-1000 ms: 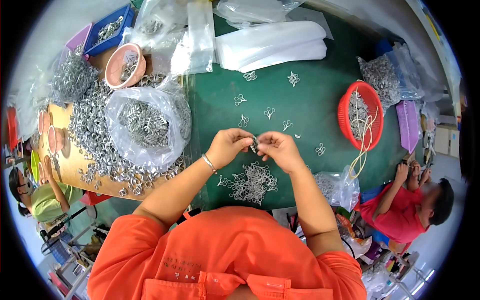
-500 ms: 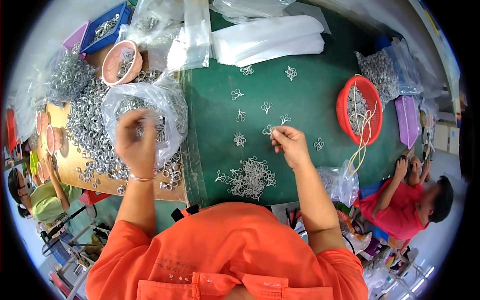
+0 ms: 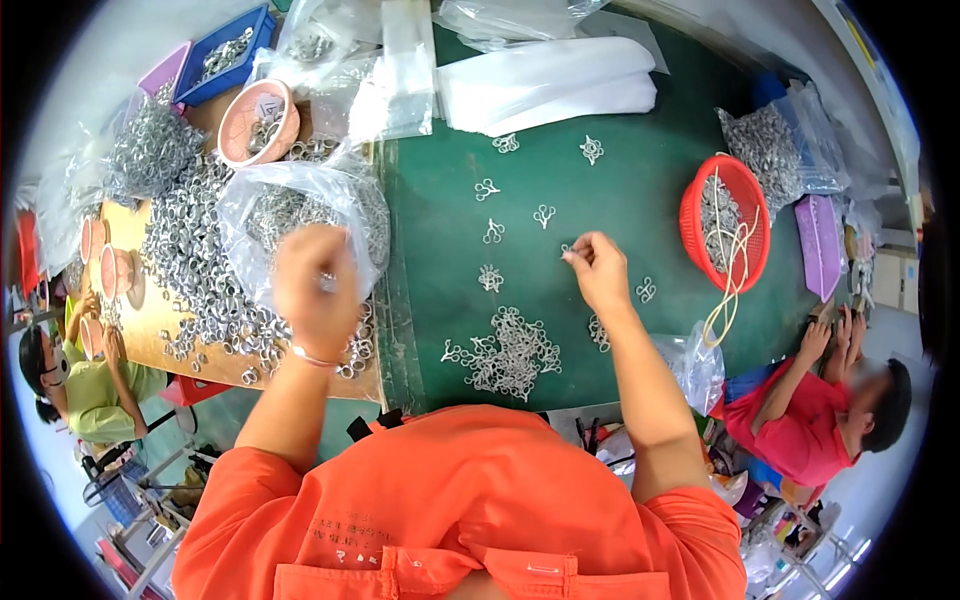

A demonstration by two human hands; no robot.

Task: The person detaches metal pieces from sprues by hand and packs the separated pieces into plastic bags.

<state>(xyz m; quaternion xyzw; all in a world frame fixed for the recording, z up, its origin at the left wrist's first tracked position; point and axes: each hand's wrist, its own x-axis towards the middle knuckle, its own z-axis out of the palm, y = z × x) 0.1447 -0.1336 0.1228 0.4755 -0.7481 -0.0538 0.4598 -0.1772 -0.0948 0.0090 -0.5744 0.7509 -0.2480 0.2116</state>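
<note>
Head view: left hand (image 3: 318,290) over bag (image 3: 300,215) of rings, grip unclear; right hand (image 3: 598,268) pinching small ring cluster (image 3: 567,250) on green tabletop (image 3: 640,170), pile (image 3: 505,350) below-left, nearer right.

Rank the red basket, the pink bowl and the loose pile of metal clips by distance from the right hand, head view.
1. Pile of metal clips, just below-left of the right hand.
2. Red basket, to its right.
3. Pink bowl, far upper left.
</note>
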